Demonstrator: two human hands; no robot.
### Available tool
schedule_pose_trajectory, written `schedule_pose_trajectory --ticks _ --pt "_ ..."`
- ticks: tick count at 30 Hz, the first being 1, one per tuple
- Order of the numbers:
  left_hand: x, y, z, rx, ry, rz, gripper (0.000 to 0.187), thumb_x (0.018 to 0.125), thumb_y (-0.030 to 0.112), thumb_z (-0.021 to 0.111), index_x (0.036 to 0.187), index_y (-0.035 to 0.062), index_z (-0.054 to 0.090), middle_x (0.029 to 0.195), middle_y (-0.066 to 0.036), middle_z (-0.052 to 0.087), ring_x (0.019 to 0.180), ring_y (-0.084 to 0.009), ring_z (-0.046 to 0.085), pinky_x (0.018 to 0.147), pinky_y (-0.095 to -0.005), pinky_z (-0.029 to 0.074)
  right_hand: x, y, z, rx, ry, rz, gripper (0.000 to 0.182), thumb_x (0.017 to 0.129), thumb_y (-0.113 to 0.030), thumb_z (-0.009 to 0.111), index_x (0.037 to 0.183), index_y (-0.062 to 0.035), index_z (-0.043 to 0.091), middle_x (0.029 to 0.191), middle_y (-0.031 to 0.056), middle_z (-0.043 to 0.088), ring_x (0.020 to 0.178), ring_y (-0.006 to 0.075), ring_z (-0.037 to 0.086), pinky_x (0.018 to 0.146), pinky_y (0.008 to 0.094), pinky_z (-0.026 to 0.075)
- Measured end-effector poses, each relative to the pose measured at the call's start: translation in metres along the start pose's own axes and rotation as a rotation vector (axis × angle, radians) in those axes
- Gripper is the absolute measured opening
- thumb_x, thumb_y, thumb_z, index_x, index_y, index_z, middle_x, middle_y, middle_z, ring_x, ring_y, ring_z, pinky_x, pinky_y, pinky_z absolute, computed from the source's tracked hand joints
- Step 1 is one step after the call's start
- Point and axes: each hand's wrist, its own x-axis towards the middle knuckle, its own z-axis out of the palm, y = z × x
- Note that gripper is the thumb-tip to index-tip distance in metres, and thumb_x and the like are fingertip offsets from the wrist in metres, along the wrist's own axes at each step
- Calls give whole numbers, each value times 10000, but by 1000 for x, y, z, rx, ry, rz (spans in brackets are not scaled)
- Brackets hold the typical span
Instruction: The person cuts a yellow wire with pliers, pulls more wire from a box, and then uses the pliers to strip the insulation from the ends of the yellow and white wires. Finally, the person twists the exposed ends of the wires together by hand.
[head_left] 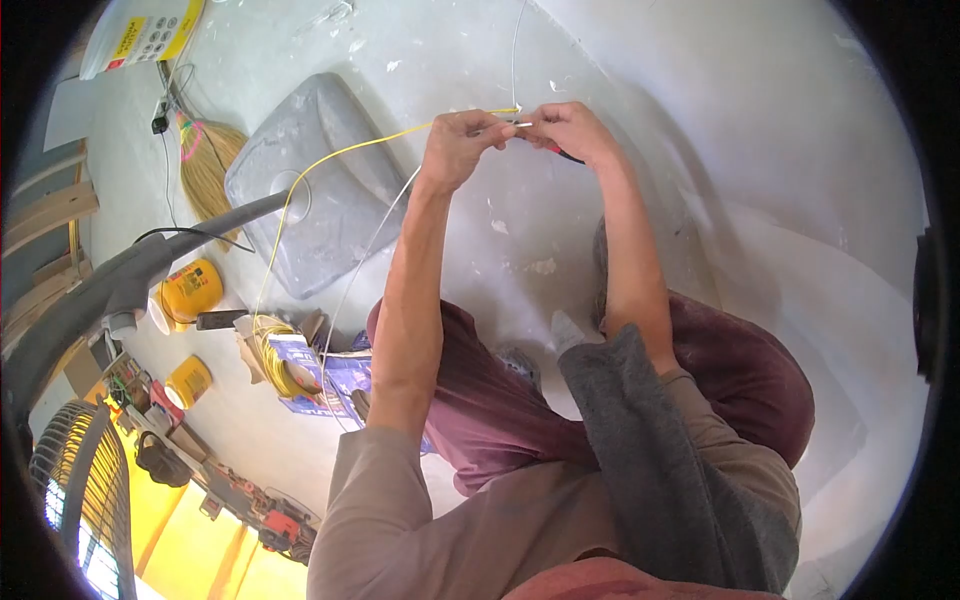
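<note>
My left hand (460,146) is closed in a pinch on a white wire (388,214), whose end pokes out past the fingertips toward the right hand. A yellow wire (345,150) arcs up from a coil and passes by the top of my left hand. Close beside it, my right hand (570,134) is closed around a tool with a red and black handle (566,154); its working end is hidden by the fingers. A thin pale wire (514,55) comes down from above to the yellow wire's tip, between the hands.
A yellow wire coil (275,360) lies on a blue printed packet (340,375) at lower left. Nearby are a grey plastic container (325,215), a broom (208,165), yellow tubs (190,290) and a standing fan (85,480) with its dark pole (225,220). Scattered tools (240,490) lie farther left.
</note>
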Motion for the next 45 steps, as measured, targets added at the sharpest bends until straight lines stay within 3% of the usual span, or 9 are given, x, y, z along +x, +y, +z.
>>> schedule_pose_trajectory --ticks 6,21,23,25,27,30,39,42,45 --pt "0 -6 7 -95 48 40 168 890 159 790 885 -9 774 744 -52 707 716 -117 610 676 -295 492 -11 17 23 402 -102 258 305 969 -339 702 1017 -39 730 830 33 688 740 142 652 707 296 531" --pt "7 -16 12 185 114 213 153 874 172 771 926 29 788 791 -83 732 731 -164 662 716 -318 518 -14 66 74 1437 -396 284 252 990 -343 694 939 -101 640 640 -59 610 511 67 512 530 233 426" --pt "5 -8 11 172 109 214 70 843 24 722 874 -14 772 771 -82 754 707 -149 656 725 -310 522 -15 67 78 1452 -406 252 257 992 -343 692 945 -95 643 664 -54 617 531 65 522 541 235 435" --pt "7 -15 10 229 125 218 77 850 27 715 884 -15 770 767 -80 751 713 -147 651 721 -310 523 -17 59 81 1465 -417 215 262 994 -344 690 952 -89 647 688 -50 624 552 63 533 551 236 444" --pt "8 -18 7 280 138 222 84 857 30 708 893 -15 769 763 -78 748 720 -145 646 718 -309 523 -19 50 78 1020 -110 252 289 989 -351 698 1000 -64 673 755 -32 638 624 67 558 592 241 451" --pt "9 -17 4 62 65 8 95 874 42 698 904 -25 759 781 -78 742 732 -143 640 714 -314 523 -23 38 71 806 -65 248 313 986 -370 700 1017 -58 690 773 -35 613 658 66 541 617 235 441" --pt "5 -10 5 133 35 -12 138 934 102 708 901 -33 712 799 -87 714 719 -146 640 683 -312 519 -21 41 74 761 -22 171 291 954 -338 740 979 -48 730 824 -15 630 731 75 539 604 253 379" --pt "6 -14 12 92 84 22 302 899 254 781 833 -28 695 756 -90 685 686 -162 636 642 -315 503 -19 42 76 758 1 159 241 953 -296 740 969 -56 727 820 -10 625 730 80 537 583 255 367" --pt "5 -14 24 428 213 98 493 808 449 836 776 -18 680 713 -101 658 684 -216 627 692 -361 479 -19 41 80 761 22 145 177 968 -254 710 946 -80 684 808 -29 608 701 60 530 555 234 348"
